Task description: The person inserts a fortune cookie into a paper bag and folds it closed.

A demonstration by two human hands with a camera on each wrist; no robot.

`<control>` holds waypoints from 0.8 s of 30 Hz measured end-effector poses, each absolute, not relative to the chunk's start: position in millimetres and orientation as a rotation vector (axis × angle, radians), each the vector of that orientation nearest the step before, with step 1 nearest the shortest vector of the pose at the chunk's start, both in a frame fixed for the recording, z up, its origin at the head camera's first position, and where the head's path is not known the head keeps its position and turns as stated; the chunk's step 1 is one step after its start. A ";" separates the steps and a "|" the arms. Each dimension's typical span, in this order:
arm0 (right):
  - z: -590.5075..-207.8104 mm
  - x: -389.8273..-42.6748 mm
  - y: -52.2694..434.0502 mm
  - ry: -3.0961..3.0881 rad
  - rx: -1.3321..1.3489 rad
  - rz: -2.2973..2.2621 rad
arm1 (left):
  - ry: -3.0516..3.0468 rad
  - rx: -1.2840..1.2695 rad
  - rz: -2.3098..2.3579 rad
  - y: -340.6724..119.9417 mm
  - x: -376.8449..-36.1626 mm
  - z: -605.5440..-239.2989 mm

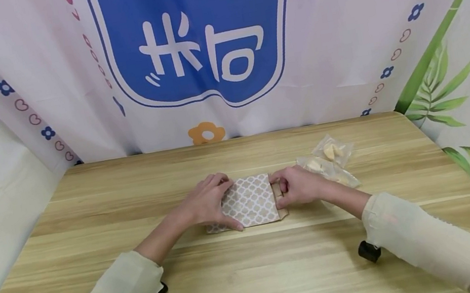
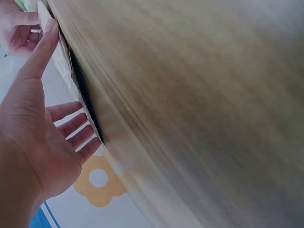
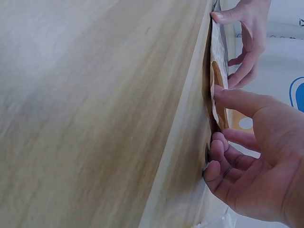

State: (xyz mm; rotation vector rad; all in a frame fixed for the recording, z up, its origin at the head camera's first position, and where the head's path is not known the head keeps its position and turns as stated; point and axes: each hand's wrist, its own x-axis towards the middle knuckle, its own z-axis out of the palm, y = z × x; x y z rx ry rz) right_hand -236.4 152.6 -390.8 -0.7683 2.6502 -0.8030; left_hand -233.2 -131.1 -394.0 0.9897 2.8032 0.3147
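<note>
Around the patterned paper bag (image 1: 250,200), pinned between left hand (image 1: 207,203) and right hand (image 1: 299,186), bare table (image 1: 255,271) lies open nearer the person and beyond; clear snack packets (image 1: 332,162) crowd just right of the right hand.

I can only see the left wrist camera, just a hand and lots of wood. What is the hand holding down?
Observer: A flat patterned paper bag lying on the table; the left hand rests on its left end.
Child: What's the other hand doing?
Observer: The right hand pinches the bag's brown flap at its right end.
Child: Anything else there?
Observer: Two clear snack packets lie behind the right hand.
</note>
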 end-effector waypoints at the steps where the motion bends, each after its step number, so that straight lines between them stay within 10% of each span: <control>1: -390.8 -236.3 152.5 2.654 -0.766 -0.803 | 2.806 0.997 0.315 -131.2 -233.1 -394.4; 24: -394.0 -236.0 153.2 2.649 -0.752 -0.942 | 2.825 1.024 0.387 -129.0 -233.6 -394.5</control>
